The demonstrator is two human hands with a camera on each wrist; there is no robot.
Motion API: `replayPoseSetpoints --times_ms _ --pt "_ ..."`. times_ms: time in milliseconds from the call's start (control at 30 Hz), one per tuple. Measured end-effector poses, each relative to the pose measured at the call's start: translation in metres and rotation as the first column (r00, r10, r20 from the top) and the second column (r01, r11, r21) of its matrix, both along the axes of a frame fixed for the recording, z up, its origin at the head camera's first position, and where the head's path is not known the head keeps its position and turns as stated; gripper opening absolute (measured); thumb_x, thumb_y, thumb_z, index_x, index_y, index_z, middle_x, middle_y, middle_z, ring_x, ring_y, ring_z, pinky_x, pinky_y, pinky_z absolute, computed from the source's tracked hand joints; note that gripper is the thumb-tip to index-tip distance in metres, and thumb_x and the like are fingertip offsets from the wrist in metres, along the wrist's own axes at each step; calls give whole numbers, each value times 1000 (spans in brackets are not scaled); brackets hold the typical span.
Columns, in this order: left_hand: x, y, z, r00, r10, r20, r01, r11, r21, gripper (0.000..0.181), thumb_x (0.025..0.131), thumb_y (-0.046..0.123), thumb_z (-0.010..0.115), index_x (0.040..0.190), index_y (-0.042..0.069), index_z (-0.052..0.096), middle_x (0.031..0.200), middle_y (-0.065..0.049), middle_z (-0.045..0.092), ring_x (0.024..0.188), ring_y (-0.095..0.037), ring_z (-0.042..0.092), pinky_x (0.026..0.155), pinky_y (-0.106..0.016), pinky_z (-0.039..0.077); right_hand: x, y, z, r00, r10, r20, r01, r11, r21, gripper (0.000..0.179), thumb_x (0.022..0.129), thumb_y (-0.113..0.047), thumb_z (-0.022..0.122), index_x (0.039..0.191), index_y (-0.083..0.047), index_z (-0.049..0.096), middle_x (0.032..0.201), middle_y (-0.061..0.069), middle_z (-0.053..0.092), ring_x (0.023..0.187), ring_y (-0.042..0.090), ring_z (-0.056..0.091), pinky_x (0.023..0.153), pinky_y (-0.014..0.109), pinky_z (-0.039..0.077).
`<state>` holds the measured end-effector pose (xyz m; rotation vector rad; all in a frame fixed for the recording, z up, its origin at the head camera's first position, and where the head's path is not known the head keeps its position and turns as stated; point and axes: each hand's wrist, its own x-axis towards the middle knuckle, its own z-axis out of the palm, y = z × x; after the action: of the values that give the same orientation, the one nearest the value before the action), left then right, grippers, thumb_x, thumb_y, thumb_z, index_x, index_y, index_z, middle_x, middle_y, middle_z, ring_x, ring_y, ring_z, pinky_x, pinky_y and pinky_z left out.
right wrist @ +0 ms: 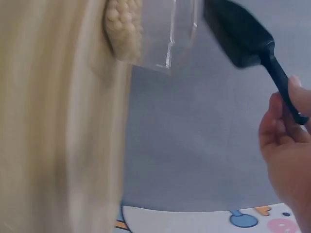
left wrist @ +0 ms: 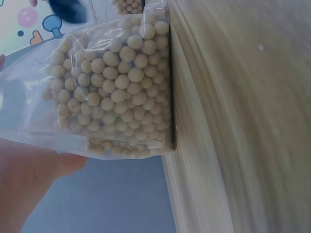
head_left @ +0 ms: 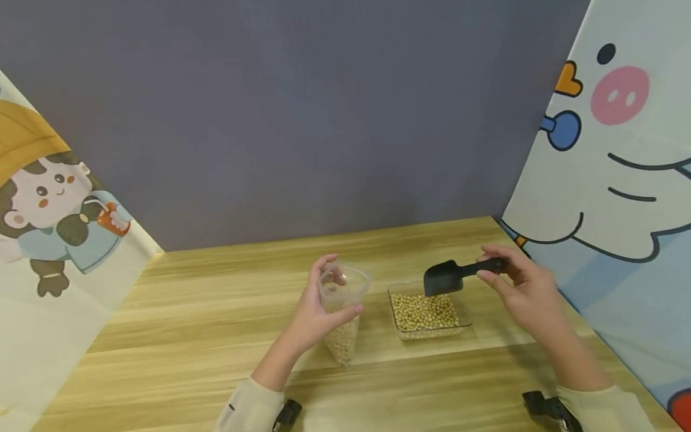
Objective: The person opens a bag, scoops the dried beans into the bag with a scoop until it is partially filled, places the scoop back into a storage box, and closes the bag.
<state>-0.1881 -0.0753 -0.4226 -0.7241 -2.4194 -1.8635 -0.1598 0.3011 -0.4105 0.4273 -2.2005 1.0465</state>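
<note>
My left hand (head_left: pixel 318 309) grips a clear plastic bag (head_left: pixel 341 342) near its top, fingers and thumb around the wide-open mouth. Pale round beans fill the lower part of the bag (left wrist: pixel 116 87), which stands upright on the table in the left wrist view. My right hand (head_left: pixel 531 294) pinches the handle of a black scoop (head_left: pixel 445 278) between thumb and fingers. The scoop's blade hangs over the back of a clear rectangular container (head_left: pixel 465 326), which holds a layer of yellowish beans (head_left: pixel 423 312). What the scoop's bowl holds is hidden by its side.
The wood-grain table (head_left: pixel 216 318) carries the bag and the container side by side. A grey wall panel (head_left: pixel 324 120) rises at its back edge. Panels with cartoon prints stand at the left (head_left: pixel 70 240) and right (head_left: pixel 610 198).
</note>
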Motion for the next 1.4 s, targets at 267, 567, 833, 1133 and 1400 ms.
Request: replayPoseSetpoints --times_ms 267,567,833,1133,1400 --pt "0 -2 -1 1000 2 2 -2 1000 -16 98 86 21 88 161 31 26 139 -13 54 133 -25 51 116 -64 41 -1 -4 -15 995 -98 7 98 995 -5 53 86 10 81 135 -7 72 107 -22 74 89 -23 61 72 0 49" --pt "0 -1 0 1000 13 3 -13 1000 -16 100 83 20 89 161 30 28 142 -16 54 131 -26 53 115 -64 45 -3 -15 -21 998 -26 -65 32 996 81 61 78 16 83 134 -3 72 104 17 79 91 -29 58 61 3 46" --pt "-3 0 1 1000 15 2 -15 999 -32 101 83 21 90 162 30 28 142 -14 55 131 -27 54 113 -58 48 3 -35 -20 995 81 54 -82 997 6 47 83 15 79 126 -5 74 104 8 82 88 -21 67 45 13 39" --pt "-4 -3 3 1000 5 1 -5 999 -41 98 86 22 88 162 27 26 140 -10 53 134 -27 53 116 -61 43 -3 -24 -18 917 331 223 -226 892 -392 42 100 8 65 140 -5 64 118 -15 74 92 2 78 79 19 64" --pt "-3 -4 5 1000 -2 11 2 999 -51 98 87 23 87 163 29 26 142 -9 53 135 -27 53 114 -60 46 -3 0 -14 931 89 354 -57 993 -99 39 102 -3 69 140 0 63 108 -28 66 84 -5 74 66 18 59"
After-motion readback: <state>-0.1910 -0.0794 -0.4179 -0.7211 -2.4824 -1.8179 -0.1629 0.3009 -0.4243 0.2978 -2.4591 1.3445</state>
